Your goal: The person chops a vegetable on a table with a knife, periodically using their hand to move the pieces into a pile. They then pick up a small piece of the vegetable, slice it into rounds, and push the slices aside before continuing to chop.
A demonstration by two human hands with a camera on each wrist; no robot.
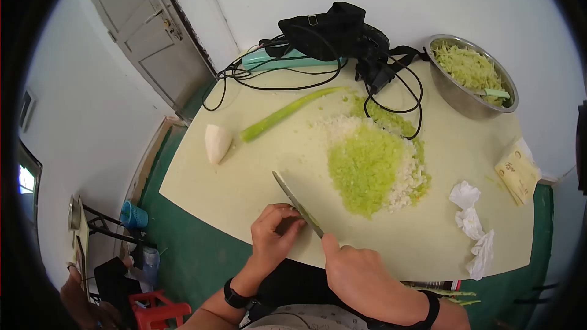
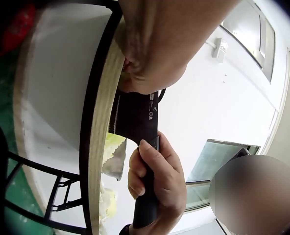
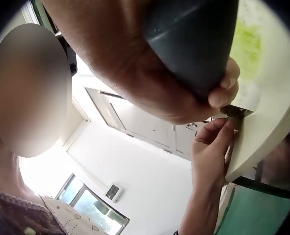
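Observation:
My right hand (image 1: 361, 278) grips the black handle of a kitchen knife (image 1: 296, 201), its dark broad blade (image 2: 137, 115) edge down at the table's near edge. Beside the blade, my left hand (image 1: 273, 232) has its fingers curled and thumb tip drawn in, pinching a small vegetable piece mostly hidden by the fingers. A thin green sliver lies along the blade. To the right of the knife spreads a heap of diced green vegetable (image 1: 367, 168) with diced white bits (image 1: 406, 183). Farther left lie a long green stalk (image 1: 287, 114) and a pale peeled wedge (image 1: 217, 143).
A steel bowl (image 1: 437, 79) of shredded green vegetable stands at the back right. Black bag and straps (image 1: 324, 30) with looped cables lie along the back. Crumpled tissues (image 1: 471, 223) and a yellow tissue pack (image 1: 516, 171) are at the right. Another person sits lower left.

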